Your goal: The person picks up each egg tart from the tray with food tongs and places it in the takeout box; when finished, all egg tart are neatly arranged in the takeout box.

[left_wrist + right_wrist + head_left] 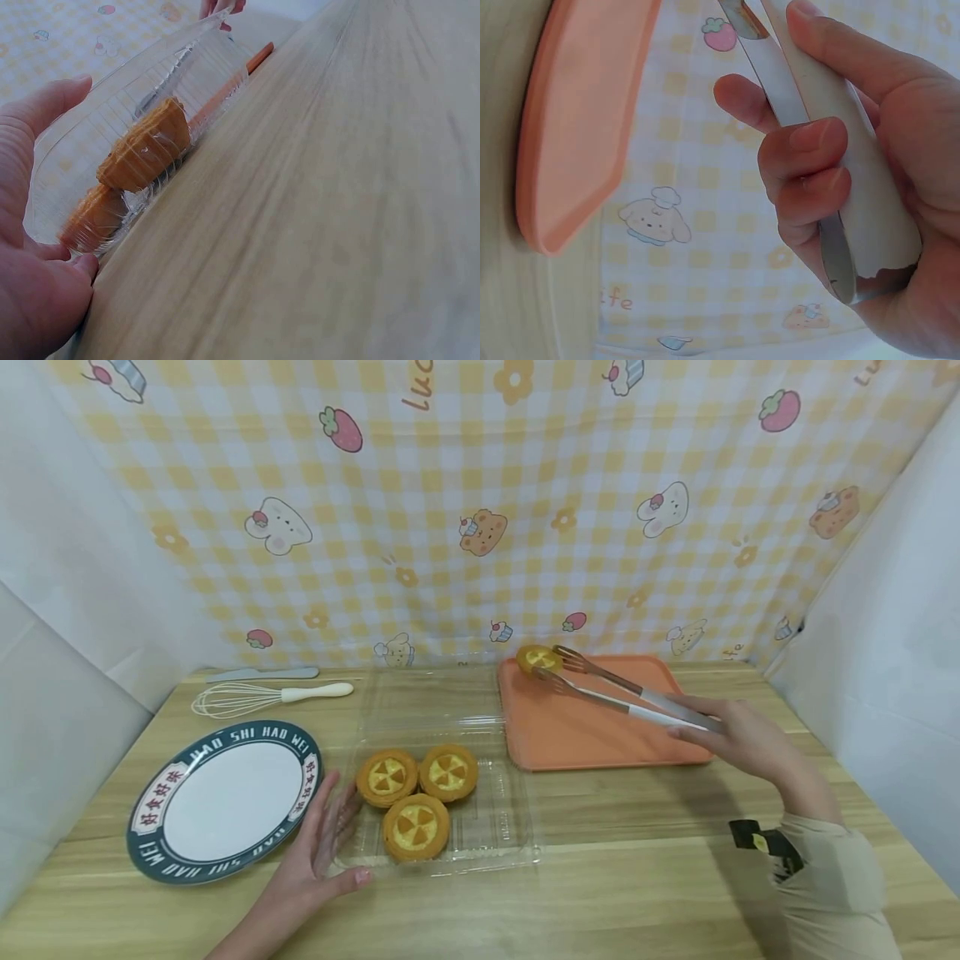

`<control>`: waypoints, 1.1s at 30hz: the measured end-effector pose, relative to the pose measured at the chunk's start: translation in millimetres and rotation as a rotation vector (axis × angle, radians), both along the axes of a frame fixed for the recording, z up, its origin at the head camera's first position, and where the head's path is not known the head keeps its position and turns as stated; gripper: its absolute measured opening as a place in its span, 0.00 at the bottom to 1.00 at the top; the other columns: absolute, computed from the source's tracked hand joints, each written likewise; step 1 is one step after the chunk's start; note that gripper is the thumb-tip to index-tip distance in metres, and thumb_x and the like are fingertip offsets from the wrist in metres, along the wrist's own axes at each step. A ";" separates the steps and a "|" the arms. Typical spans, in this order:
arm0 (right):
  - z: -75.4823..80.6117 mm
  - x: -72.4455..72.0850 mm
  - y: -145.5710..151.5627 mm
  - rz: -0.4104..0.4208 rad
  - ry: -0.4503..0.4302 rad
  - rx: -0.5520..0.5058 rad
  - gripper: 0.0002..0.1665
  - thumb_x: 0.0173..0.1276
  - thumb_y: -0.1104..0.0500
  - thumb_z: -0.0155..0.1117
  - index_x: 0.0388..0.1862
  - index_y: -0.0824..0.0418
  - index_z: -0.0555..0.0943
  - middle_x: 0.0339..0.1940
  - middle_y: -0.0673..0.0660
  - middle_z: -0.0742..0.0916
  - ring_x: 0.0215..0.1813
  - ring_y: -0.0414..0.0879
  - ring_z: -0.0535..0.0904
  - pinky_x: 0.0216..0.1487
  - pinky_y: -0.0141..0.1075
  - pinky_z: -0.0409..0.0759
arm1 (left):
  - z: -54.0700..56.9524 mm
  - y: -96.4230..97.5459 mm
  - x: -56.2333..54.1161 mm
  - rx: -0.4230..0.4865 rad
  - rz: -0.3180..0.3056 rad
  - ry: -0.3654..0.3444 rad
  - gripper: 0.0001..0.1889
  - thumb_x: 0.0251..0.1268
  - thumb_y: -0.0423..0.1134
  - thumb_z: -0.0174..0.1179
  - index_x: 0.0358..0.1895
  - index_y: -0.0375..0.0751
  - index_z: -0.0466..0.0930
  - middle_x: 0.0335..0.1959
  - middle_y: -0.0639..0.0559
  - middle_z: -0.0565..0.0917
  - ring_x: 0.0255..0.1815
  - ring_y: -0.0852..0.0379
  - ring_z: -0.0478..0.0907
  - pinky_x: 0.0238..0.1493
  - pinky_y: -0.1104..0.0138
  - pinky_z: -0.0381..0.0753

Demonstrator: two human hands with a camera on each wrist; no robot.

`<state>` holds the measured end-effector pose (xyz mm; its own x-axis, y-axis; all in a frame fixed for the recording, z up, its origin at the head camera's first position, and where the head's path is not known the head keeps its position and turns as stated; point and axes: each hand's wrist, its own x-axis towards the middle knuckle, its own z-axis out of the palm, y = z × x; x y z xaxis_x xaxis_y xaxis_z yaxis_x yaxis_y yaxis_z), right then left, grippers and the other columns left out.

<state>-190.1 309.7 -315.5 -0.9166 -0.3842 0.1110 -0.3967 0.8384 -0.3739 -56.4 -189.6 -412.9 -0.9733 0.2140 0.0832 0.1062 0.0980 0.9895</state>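
My right hand grips a pair of metal tongs with white handles, fingers curled round them in the right wrist view. At the far end, the tong tips are at an egg tart over the far left corner of an orange tray. Whether the tart touches the tray, I cannot tell. My left hand, fingers spread, rests against the left side of a clear plastic box with its lid folded back. Three tarts sit in the box; its ribbed wall shows in the left wrist view.
Left of the box lies a white oval plate with a dark green rim. Behind it are a whisk and a grey knife. A yellow checked cloth hangs at the table's back, with white walls either side.
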 end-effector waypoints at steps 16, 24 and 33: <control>22.6 20.2 1.6 0.083 0.134 0.030 0.30 0.61 0.53 0.67 0.62 0.59 0.74 0.17 0.42 0.76 0.17 0.34 0.60 0.18 0.29 0.59 | -0.8 0.1 0.6 0.005 -0.006 0.002 0.58 0.51 0.23 0.63 0.74 0.57 0.28 0.74 0.36 0.39 0.70 0.38 0.42 0.61 0.80 0.56; 32.4 30.9 -3.1 0.159 0.112 -0.036 0.29 0.60 0.59 0.67 0.61 0.58 0.75 0.21 0.37 0.80 0.18 0.33 0.65 0.18 0.28 0.63 | 0.0 -0.5 0.4 0.006 -0.009 -0.003 0.58 0.52 0.23 0.63 0.74 0.58 0.28 0.74 0.37 0.39 0.70 0.38 0.41 0.61 0.81 0.56; 43.6 41.8 -12.0 0.244 0.136 -0.033 0.29 0.58 0.59 0.69 0.60 0.55 0.76 0.20 0.35 0.79 0.17 0.31 0.65 0.20 0.26 0.66 | -1.0 -0.3 -0.3 0.010 -0.014 0.010 0.58 0.51 0.22 0.63 0.74 0.57 0.28 0.73 0.36 0.39 0.70 0.37 0.41 0.61 0.80 0.55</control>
<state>-148.3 297.8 -271.9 -0.7733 -0.5858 0.2425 -0.6336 0.7001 -0.3292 -56.7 -189.9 -413.9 -0.9693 0.2269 0.0950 0.1171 0.0861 0.9894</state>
